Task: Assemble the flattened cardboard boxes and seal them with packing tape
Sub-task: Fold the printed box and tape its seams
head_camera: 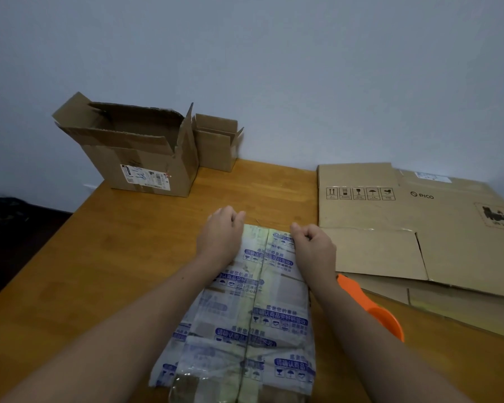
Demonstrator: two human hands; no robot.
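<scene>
Both hands sit at the far end of the taped box point(253, 301), apart from each other, with the box's centre seam between them. On the far left corner is the left hand point(220, 237), its fingers curled over the edge. At the far right corner, the right hand point(313, 245) has its fingers bunched into a tight curl and grips the edge there. Whether it pinches tape or cardboard cannot be told. Both forearms reach in from the near side along the box's flanks.

This box lies in the near middle of the wooden table point(114, 257), its long side running away from the camera. Its upper face is wrapped in pale tape printed with blue characters and handling symbols.

Just right of the box, partly behind the right forearm, lies an orange tape dispenser point(370, 306). Further right, a stack of flattened cardboard boxes point(419, 228) is spread across the table; the top sheet shows a row of handling icons and a PICO logo.

At the far left of the table stands a large open box point(140, 152) with raised flaps and a shipping label on its front. A smaller open box point(216, 144) stands just to its right, against the grey wall point(274, 53).
</scene>
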